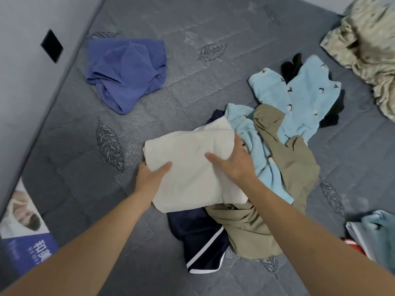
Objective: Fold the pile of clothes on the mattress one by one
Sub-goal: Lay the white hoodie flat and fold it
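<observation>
1. Here, on the grey quilted mattress (192, 28), a folded cream cloth (188, 167) at the centre, its right and near edges lying over the pile of clothes.
2. Left hand (149, 171) at the cloth's 8 o'clock edge, thumb on top and fingers hidden under the fabric, gripping that edge.
3. Right hand (233, 161) at the cloth's 3 o'clock side, thumb stretched across the top and fingers wrapped over the right edge, holding it.
4. Under the cloth at 5 o'clock, dark navy shorts (203, 242) with a white stripe along the hem.
5. At 4 o'clock, a crumpled khaki garment (295, 167), touching the shorts and passing under the right forearm.
6. At 2 o'clock, a light blue garment (303, 97) with small dark bird prints, tangled with the khaki one.
7. Just behind the light blue garment, a black piece (291, 65), mostly covered.
8. At 11 o'clock, well apart from the pile, a rumpled blue-violet garment (126, 71) near the wall.
9. At 1 o'clock in the far corner, a bunched beige patterned fabric (367, 43).
10. At 4 o'clock by the frame's edge, a teal cloth (380, 236) over something white and red, too cut off to identify.
11. At 8 o'clock, beside the mattress edge, a printed box (25, 236) with blue lettering panel.
</observation>
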Action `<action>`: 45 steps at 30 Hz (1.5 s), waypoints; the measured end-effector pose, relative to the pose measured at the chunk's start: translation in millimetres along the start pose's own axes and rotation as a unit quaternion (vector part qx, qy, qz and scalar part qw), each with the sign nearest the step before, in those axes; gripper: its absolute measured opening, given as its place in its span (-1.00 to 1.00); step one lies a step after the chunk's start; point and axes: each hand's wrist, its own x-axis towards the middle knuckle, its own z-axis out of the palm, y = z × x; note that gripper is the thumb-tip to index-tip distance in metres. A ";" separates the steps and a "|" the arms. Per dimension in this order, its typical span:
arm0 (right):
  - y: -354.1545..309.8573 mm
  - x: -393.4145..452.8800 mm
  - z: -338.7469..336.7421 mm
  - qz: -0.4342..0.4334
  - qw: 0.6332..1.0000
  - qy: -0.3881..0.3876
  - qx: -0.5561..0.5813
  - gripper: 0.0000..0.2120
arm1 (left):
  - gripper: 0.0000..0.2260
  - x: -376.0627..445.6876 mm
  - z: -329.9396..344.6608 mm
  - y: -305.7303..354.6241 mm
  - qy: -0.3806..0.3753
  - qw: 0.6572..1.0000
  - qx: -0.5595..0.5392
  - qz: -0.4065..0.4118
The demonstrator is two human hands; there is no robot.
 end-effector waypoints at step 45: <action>465.2 -415.5 -458.2 0.088 0.882 0.286 0.364 -0.40 | -0.62 -577.9 457.4 12.5 -0.364 0.902 0.151 0.178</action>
